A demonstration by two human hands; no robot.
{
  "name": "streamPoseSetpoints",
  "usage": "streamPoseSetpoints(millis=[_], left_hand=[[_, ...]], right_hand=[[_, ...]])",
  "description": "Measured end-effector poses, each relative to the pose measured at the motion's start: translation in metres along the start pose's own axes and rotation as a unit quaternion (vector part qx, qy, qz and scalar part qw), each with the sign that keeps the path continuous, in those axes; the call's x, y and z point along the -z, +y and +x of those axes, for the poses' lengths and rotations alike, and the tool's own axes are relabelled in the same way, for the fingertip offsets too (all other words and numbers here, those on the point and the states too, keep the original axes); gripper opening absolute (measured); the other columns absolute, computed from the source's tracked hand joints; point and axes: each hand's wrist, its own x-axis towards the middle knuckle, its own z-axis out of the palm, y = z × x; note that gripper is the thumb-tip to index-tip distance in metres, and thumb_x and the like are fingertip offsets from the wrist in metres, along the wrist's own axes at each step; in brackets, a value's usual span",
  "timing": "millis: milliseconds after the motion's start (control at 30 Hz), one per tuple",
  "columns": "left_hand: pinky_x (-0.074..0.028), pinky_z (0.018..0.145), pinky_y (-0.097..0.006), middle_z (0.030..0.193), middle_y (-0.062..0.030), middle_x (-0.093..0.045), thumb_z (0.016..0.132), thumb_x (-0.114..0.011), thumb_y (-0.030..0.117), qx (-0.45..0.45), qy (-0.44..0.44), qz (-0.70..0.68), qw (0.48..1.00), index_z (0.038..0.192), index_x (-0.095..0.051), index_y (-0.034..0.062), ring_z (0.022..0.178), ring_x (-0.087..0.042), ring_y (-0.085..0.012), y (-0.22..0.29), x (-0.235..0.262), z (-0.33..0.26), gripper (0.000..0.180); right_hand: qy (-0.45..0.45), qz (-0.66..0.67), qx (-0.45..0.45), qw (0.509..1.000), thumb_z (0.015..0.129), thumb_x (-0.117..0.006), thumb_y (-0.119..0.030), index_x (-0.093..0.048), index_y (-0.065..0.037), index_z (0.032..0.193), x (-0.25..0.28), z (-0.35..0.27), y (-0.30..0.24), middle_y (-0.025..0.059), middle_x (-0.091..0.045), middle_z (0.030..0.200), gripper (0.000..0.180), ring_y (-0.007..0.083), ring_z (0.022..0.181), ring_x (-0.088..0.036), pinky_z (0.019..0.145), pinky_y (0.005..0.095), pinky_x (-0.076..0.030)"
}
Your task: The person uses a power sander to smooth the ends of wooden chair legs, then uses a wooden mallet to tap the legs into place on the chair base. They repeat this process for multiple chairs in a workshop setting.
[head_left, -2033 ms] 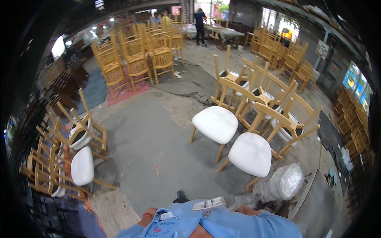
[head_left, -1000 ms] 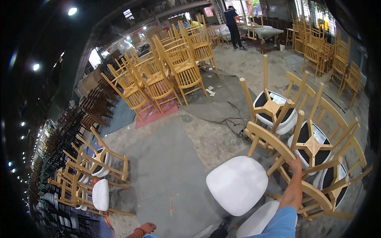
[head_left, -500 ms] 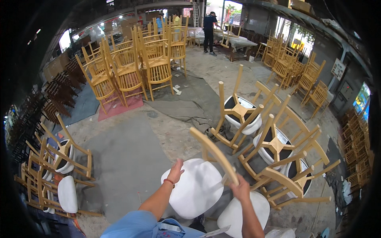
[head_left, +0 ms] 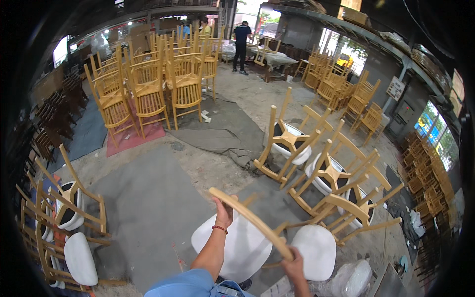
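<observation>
In front of me stands a wooden chair with a white padded seat (head_left: 232,250) and a curved pale wood back rail (head_left: 252,215). My right hand (head_left: 294,266) is closed round the right end of that rail. My left hand (head_left: 223,212), a red bead bracelet at its wrist, is at the rail's left end with its fingers curled against the wood. The chair's legs are mostly hidden under the seat. Just to the right is another white seat (head_left: 312,251).
Upturned chairs (head_left: 329,173) with white seats and black undersides lie at right; more (head_left: 69,205) lie at left. Stacked wooden chairs (head_left: 148,89) stand beyond the grey mat (head_left: 148,193). A person (head_left: 241,47) stands by a covered table (head_left: 279,60). Plastic wrapping (head_left: 351,278) lies near right.
My left hand has moved from the white seat's left edge up to the back rail's left end. The right hand keeps its hold. The whole view has shifted and the rail sits lower.
</observation>
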Motion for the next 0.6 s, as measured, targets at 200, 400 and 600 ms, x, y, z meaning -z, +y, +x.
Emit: streamPoseSetpoints(millis=[200,400,600], left_hand=[[-0.044,0.094,-0.033,0.113,-0.0048,-0.060,0.093,-0.066,0.037,-0.105,-0.202,0.244,0.943,0.120,-0.060,0.0063,0.105,-0.054,-0.0166,0.054,-0.077,-0.024,0.042],[-0.044,0.100,-0.036,0.123,-0.0074,-0.060,0.084,-0.077,0.037,-0.262,-0.412,0.298,0.820,0.122,-0.060,0.0003,0.113,-0.056,-0.0193,0.141,-0.303,-0.139,0.056],[-0.046,0.099,-0.034,0.118,-0.0101,-0.064,0.085,-0.078,0.028,-0.454,-0.439,0.310,0.710,0.122,-0.062,0.0014,0.110,-0.058,-0.0199,0.141,-0.482,-0.348,0.048]], right_hand=[[0.091,0.040,0.010,0.995,0.056,-0.065,0.005,-0.065,0.000,0.109,0.113,-0.007,-0.059,0.0085,-0.069,0.087,0.053,0.0152,0.069,-0.064,0.056,0.0283,-0.051],[0.240,0.229,0.149,0.932,0.057,-0.060,-0.001,-0.057,0.000,0.119,0.217,-0.129,-0.130,0.0055,-0.057,0.080,0.062,0.0113,0.055,-0.051,0.046,0.0276,-0.043],[0.377,0.203,0.143,0.892,0.081,-0.060,-0.008,-0.046,-0.003,0.137,0.268,-0.366,-0.020,0.0137,-0.057,0.128,0.058,0.0207,0.101,-0.061,0.073,0.0311,-0.051]])
